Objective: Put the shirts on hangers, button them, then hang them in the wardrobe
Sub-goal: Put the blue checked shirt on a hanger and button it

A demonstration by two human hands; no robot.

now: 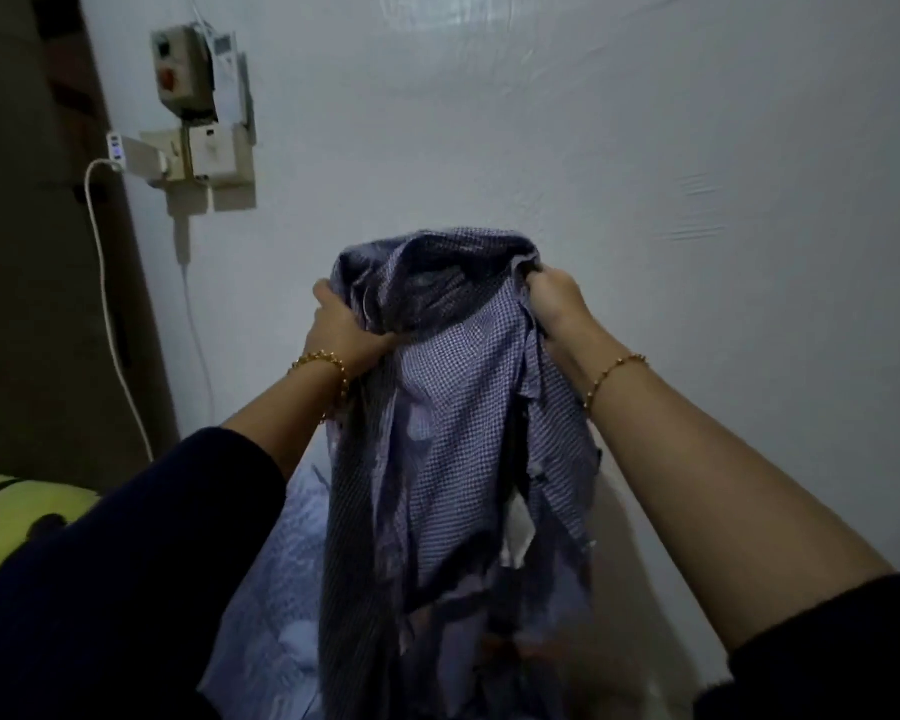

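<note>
A blue-and-white checked shirt point(453, 407) hangs bunched in front of me, held up against a pale wall. My left hand point(341, 327) grips the fabric near its top on the left side. My right hand point(554, 298) grips the collar area on the right side, fingers curled into the cloth. The shirt's lower part falls in folds down to the bed. No hanger and no wardrobe are in sight.
A blue patterned bedsheet point(276, 579) lies under the shirt. A yellow-green cloth point(11, 517) sits at the left edge. Wall switch boxes point(198, 111) and a white cable point(110, 314) are at the upper left beside a dark door frame.
</note>
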